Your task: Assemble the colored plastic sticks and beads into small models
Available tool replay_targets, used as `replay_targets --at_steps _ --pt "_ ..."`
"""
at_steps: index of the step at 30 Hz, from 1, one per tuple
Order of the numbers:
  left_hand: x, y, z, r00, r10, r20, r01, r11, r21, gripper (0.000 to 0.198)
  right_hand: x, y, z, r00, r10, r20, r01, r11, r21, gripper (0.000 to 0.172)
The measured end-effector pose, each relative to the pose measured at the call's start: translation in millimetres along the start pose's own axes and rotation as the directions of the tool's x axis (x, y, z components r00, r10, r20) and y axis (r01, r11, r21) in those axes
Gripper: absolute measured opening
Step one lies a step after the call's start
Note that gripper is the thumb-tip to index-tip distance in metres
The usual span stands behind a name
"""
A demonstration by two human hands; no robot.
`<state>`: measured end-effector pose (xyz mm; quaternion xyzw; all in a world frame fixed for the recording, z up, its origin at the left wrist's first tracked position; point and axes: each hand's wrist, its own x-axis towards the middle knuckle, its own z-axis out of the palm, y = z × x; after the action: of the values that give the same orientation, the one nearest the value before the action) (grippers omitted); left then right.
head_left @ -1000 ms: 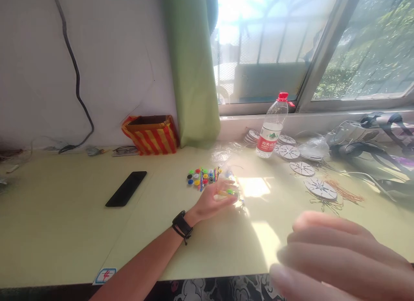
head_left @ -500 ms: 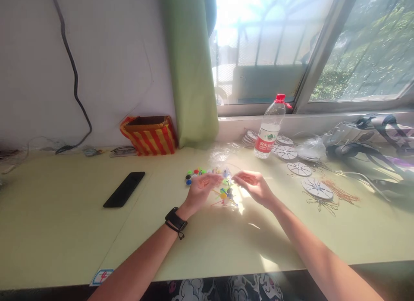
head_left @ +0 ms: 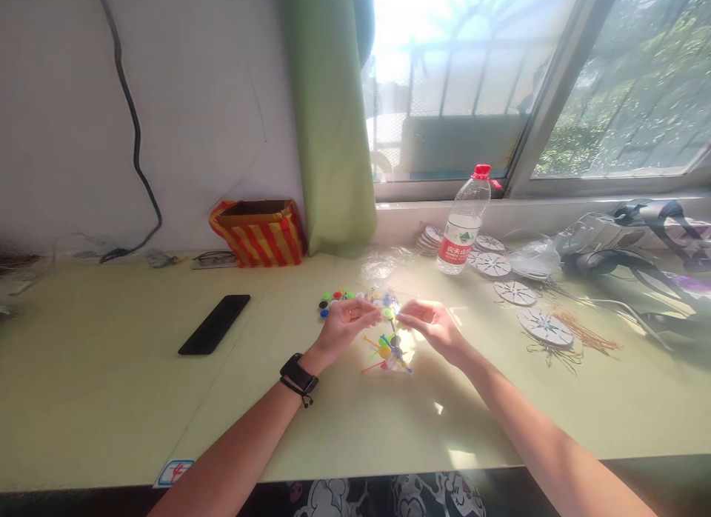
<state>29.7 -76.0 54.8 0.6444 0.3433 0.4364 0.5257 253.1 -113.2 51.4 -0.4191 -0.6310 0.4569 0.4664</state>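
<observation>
Over the middle of the pale green table (head_left: 111, 384), my left hand (head_left: 345, 322) and my right hand (head_left: 430, 326) face each other with fingers pinched. Between them they hold up a small clear plastic bag (head_left: 389, 347) of coloured sticks and beads, which hangs just above the tabletop. A black watch sits on my left wrist. Just beyond my left hand lies a cluster of small coloured round pieces (head_left: 336, 301).
A black phone (head_left: 214, 324) lies to the left. A red-and-yellow striped box (head_left: 258, 232) stands by the wall. A water bottle (head_left: 463, 222), white slotted discs (head_left: 516, 292) and a headset with straps (head_left: 622, 243) fill the right side under the window.
My right hand came from close to the camera down to the bag and took hold of it opposite my left hand. The bag now hangs slightly lower between both hands.
</observation>
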Motion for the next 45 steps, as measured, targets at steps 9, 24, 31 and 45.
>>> replay_targets --at_steps 9,24,31,45 --pt "-5.0 -7.7 15.3 0.999 -0.035 0.041 0.036 0.999 -0.03 0.018 -0.6 2.2 8.5 0.999 0.005 0.037 -0.002 0.996 -0.094 0.027" --pt "-6.5 0.6 15.8 0.998 -0.046 0.047 0.048 0.997 -0.053 0.005 -3.1 -4.3 6.8 0.999 0.05 0.018 -0.048 0.992 -0.116 0.018" --pt "-3.6 -11.1 17.6 0.998 -0.019 0.058 0.02 1.0 -0.022 0.01 -2.2 4.1 7.4 0.998 0.042 0.036 -0.037 0.99 -0.133 0.017" --pt "-7.0 -7.3 18.0 0.99 -0.046 0.133 0.057 0.995 -0.082 0.01 -3.7 -3.3 12.8 0.993 0.048 0.103 -0.05 0.999 0.014 0.019"
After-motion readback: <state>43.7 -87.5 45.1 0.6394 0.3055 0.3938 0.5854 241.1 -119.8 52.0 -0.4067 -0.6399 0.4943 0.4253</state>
